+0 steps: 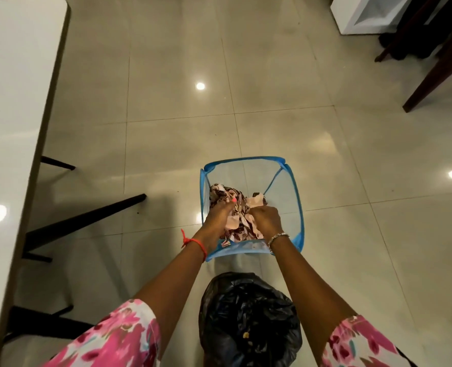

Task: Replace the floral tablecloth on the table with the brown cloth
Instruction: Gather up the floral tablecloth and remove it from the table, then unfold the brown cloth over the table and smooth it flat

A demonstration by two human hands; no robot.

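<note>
The floral tablecloth (239, 221), pink with brown print, lies bunched inside a blue mesh laundry basket (299, 207) standing on the tiled floor. Both my hands reach down into the basket. My left hand (218, 218) presses on the cloth's left side, fingers gripping folds. On the right side, my right hand (266, 219) is closed on a fold of the same cloth. The white table (13, 102) stands bare at the left, with no cloth on it. No brown cloth is in view.
A bin lined with a black bag (248, 321) stands just in front of me, below the basket. Dark table legs (87, 221) stretch across the floor at left. A dark wooden chair (437, 56) and a white cabinet (365, 14) are at the upper right.
</note>
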